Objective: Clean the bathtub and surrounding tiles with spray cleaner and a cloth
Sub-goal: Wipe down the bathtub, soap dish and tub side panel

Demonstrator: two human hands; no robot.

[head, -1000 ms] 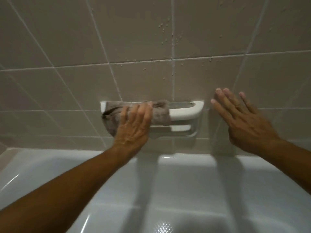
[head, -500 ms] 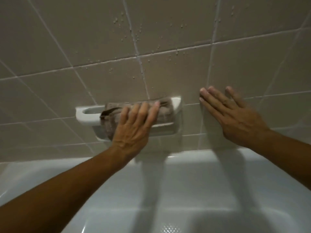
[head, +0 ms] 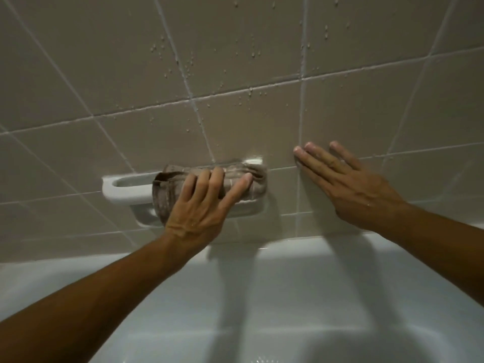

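Fingers (head: 209, 183) of the left hand (head: 199, 213) are lying long and only slightly bent, spreading over the cloth (head: 235, 183) and pressing it flat against the white ceramic soap holder (head: 125, 189) set into the wall; nothing is being pinched, so it is a push rather than a clutch. That brownish cloth is bunching over the right half of the holder, hiding that end, while the left end and its open slot are showing bare. Over on the other side, the right hand (head: 348, 189) is laying straight fingers (head: 317, 159) flat on the tiles (head: 340, 113), just beside the cloth but not touching it, and it is holding nothing; it looks to be bracing the body. Droplets (head: 252, 55) are beading on the tiles above. Below, the white bathtub (head: 262, 297) is filling the lower view.

For this wipe, my read is that steady pressure along the bar matters most, with the cloth wrapping under the lip and into the recess where residue would be gathering. Keeping the bracing palm planted is looking wise on a wet wall. No spray bottle is showing anywhere in this view.
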